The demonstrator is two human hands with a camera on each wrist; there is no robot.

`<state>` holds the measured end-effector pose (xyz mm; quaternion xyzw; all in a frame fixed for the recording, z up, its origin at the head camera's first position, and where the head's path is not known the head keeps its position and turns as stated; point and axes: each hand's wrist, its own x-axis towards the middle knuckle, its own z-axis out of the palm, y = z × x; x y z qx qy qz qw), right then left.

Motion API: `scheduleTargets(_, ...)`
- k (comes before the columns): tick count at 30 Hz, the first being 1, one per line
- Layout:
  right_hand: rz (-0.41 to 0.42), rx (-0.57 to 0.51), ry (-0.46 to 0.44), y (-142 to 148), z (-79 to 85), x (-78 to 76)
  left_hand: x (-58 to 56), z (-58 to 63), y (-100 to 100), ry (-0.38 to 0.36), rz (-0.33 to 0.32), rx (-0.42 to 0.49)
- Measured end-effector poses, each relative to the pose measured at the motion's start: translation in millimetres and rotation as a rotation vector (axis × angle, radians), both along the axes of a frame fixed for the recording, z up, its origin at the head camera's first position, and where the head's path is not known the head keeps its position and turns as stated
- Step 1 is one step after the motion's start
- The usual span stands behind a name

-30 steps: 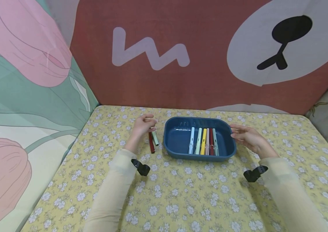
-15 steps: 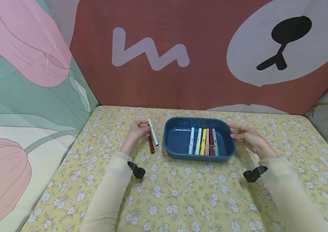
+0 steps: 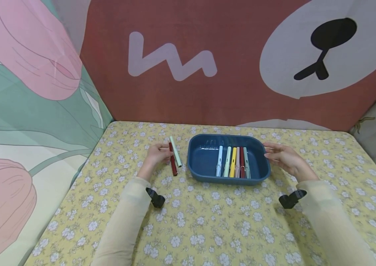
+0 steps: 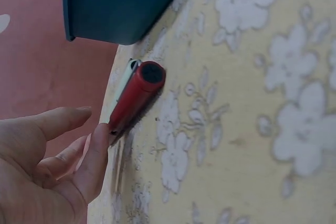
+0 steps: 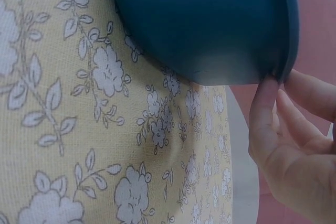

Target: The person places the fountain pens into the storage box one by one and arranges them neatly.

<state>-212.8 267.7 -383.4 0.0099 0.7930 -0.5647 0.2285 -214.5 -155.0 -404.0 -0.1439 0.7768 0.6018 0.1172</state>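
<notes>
On the cloth left of a blue plastic tray [image 3: 204, 178] lie a dark red pen [image 3: 174, 168] and a pale green pen [image 3: 176, 149], side by side and slightly slanted. My left hand [image 3: 157, 154] is at the left of the red pen, its thumb overlapping that pen. In the left wrist view, one fingertip [image 4: 101, 132] meets the red pen [image 4: 131, 98] while another finger stands apart from it. At the tray's right end, my right hand [image 3: 284, 157] pinches the rim; the right wrist view shows thumb and fingers on either side of the rim [image 5: 287, 51].
Inside the tray, several pens stand in a row toward the right: light blue [image 3: 219, 160], pale green [image 3: 227, 162], yellow [image 3: 233, 162], pink, dark red and grey-green. A yellow floral cloth [image 3: 207, 221] covers the table. A printed fabric wall [image 3: 174, 96] rises behind.
My left hand has moved off the pale green pen, leftward and a little toward me, to the red pen. The red pen's far end now shows. My right hand and the tray stay put.
</notes>
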Motion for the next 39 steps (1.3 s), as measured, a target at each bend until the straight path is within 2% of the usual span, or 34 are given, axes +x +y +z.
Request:
scheduleTargets(4,-0.005,0.001,0.0,-0.5,0.4,-0.1,1.4,-1.9,0.9,-0.028,-0.01,-0.012)
scheduleTargets(14,-0.002,0.0,0.011,-0.8,0.2,-0.8,2.1,-6.7,2.4,-0.043,-0.059,-0.051)
scheduleTargets(24,0.0,-0.004,0.007,-0.7,0.9,0.3,2.7,-3.4,4.7,-0.062,-0.066,-0.065)
scheduleTargets(39,-0.011,-0.027,0.006,-1.8,1.3,0.5,2.5,-4.5,10.4,-0.05,-0.018,-0.14)
